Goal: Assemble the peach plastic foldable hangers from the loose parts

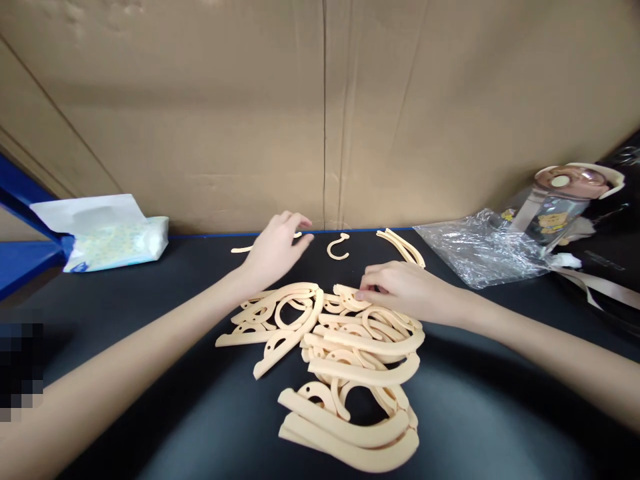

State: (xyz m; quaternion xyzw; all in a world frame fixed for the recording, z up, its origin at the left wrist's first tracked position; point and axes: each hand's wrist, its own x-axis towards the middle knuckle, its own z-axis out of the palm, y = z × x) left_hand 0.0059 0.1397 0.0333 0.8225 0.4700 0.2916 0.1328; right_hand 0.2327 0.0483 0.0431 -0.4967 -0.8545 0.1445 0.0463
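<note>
A heap of cream plastic hanger parts (345, 360) lies on the black table (150, 300) in front of me. My right hand (400, 288) rests on the heap's far edge, fingers curled and pinching one curved part. My left hand (275, 247) reaches farther back, fingers bent over a thin cream strip (243, 250) that lies flat near the table's rear edge. A small cream hook (339, 247) lies loose just to the right of that hand. A short stack of curved cream strips (403, 247) sits beyond my right hand.
A cardboard wall (320, 113) closes off the back. A tissue pack (110, 233) sits at the rear left beside a blue shelf frame (25, 253). Crumpled clear plastic (480, 250), a lidded bottle (555, 200) and a dark bag (610, 260) crowd the right.
</note>
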